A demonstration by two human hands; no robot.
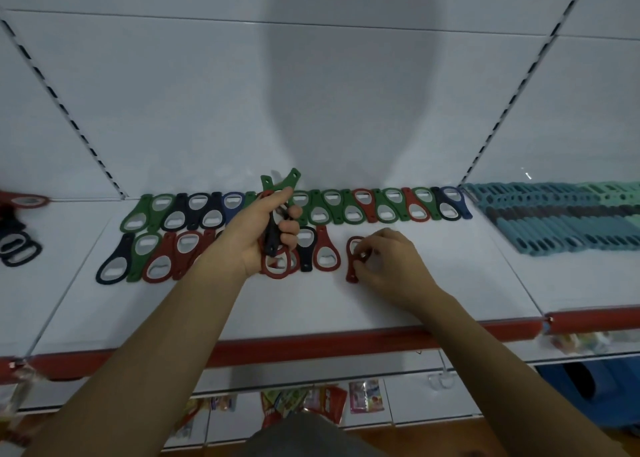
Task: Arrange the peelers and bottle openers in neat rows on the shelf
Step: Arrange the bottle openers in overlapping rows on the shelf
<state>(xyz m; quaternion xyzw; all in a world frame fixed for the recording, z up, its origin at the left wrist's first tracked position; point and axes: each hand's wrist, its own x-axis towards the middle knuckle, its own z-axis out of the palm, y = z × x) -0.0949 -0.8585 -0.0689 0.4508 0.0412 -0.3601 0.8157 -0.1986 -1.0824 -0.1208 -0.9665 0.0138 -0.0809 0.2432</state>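
While my left hand [263, 234] grips a bunch of bottle openers [278, 221], green, red and dark ones fanning out above and below my fist, my right hand [384, 259] pinches a single red opener [352, 259] lying flat on the white shelf [450, 283]. Just left of it runs the front row [156, 257]; behind, the back row [381, 205] lines the wall. Teal peelers [561, 217] lie stacked at the far right.

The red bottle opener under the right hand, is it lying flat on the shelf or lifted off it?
Flat: the red bottle opener lies against the white shelf, right hand on it.
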